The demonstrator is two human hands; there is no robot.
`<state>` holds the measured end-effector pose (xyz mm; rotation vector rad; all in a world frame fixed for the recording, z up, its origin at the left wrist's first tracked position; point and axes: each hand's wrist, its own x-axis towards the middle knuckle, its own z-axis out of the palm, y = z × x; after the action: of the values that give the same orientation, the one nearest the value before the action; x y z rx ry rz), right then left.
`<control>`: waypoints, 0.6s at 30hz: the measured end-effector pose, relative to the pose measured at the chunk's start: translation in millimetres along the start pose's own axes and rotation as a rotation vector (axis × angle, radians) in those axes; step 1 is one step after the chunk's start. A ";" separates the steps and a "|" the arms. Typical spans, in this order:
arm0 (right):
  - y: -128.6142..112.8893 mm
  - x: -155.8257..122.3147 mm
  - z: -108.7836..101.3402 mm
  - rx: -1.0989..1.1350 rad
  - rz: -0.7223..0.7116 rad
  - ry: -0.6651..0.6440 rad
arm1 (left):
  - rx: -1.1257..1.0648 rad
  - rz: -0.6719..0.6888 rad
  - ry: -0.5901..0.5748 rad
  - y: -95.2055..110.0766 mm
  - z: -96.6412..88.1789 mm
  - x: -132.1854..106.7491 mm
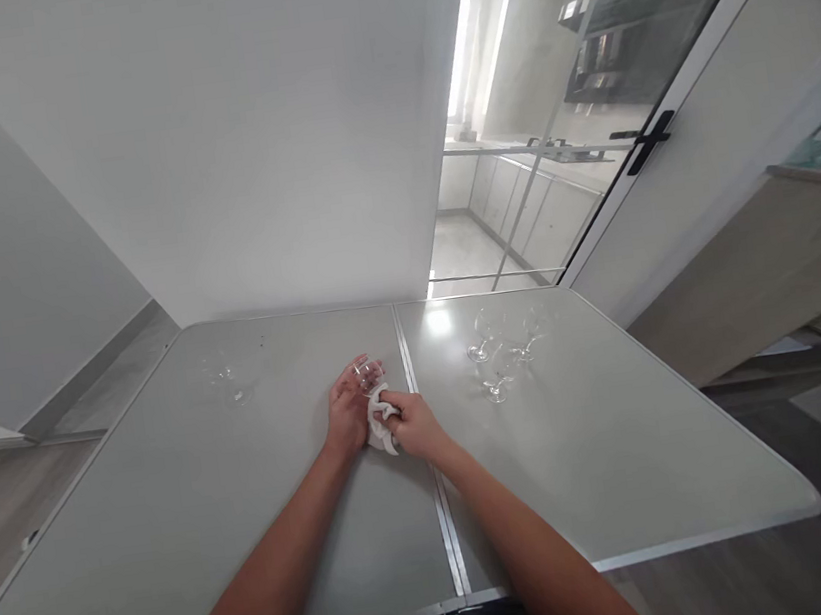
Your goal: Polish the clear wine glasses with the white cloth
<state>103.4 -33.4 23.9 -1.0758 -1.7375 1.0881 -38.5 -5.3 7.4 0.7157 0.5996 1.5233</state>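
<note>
Near the middle of the table, my left hand point(348, 406) is wrapped round a clear stemmed glass point(369, 373), its bowl tilted away from me. My right hand point(414, 423) pinches a white cloth point(380, 422) against the lower part of that glass. The cloth and my fingers hide the glass's stem and foot. Several clear stemmed glasses stand to the right, one of them in front point(497, 387). Left of my hands there is more clear glassware point(227, 377), too faint to count.
The grey folding table point(590, 465) has a metal seam point(445, 525) down its middle. A white wall point(271, 164) rises behind it. A glazed door with a black handle point(650, 140) and a wooden shelf unit point(769, 270) stand to the right.
</note>
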 end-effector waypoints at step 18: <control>2.5 6.7 4.0 0.465 0.114 -0.086 | -0.088 -0.073 0.033 2.3 -9.1 6.3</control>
<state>98.2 -27.4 21.5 -0.8500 -1.3968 1.5359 -47.0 1.1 3.6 0.5961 0.5739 1.4866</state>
